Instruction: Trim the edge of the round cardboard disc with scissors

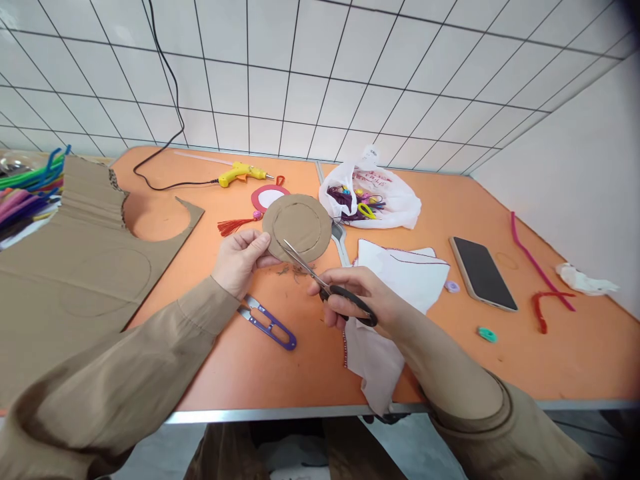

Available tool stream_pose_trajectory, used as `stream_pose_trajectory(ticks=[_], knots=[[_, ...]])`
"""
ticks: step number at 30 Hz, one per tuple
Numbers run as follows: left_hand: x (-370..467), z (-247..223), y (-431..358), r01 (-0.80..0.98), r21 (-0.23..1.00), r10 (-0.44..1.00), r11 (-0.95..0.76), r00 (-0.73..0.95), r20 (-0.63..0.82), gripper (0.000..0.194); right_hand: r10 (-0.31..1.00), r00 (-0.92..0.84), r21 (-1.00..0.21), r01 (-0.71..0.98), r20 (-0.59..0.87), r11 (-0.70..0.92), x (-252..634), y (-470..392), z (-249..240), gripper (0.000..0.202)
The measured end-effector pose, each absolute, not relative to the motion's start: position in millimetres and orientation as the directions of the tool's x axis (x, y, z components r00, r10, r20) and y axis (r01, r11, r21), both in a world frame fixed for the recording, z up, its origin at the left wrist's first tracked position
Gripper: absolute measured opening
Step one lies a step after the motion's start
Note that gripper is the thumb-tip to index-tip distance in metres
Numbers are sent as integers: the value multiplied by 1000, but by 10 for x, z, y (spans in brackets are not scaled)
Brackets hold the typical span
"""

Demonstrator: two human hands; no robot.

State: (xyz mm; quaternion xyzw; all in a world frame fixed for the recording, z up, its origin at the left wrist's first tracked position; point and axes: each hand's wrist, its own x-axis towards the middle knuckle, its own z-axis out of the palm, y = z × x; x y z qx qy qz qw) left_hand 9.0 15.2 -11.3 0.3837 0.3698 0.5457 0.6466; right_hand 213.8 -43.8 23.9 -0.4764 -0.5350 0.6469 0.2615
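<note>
The left hand (243,257) partly hides the disc (300,223); the cardboard sheet (40,300) runs off-frame.

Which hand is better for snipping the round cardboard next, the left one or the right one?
Probably the right hand: it already holds the scissors, with the blades pointing toward the cardboard disc. The left hand is busy gripping the disc's edge, so it seems better for steadying.
</note>
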Motion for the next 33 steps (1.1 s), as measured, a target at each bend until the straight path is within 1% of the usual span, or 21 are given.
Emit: stream_pose_trajectory(ticks=[4,11,17,24,29,33], knots=[[96,-122,137,-395,914,989,98,145,-44,43,840,-423,-940,166,-340,-297,2149,-443,214,35],[100,-136,124,-339,938,991,67,131,-24,43,855,-372,-932,165,-361,-322,2126,-452,215,29],[99,-137,121,-314,948,992,43,126,-3,42,856,-363,-930,161,-368,-331,2120,-452,220,28],[119,-131,90,-287,957,993,47,116,-14,44,861,-365,-935,159,-355,-318,2091,-469,221,34],[138,-143,75,-285,958,996,38,94,-12,45,849,-378,-929,173,-369,-327,2047,-463,149,41],[146,-144,61,-292,955,996,43,84,-19,44,853,-368,-928,173,-371,-330,2026,-472,131,41]])
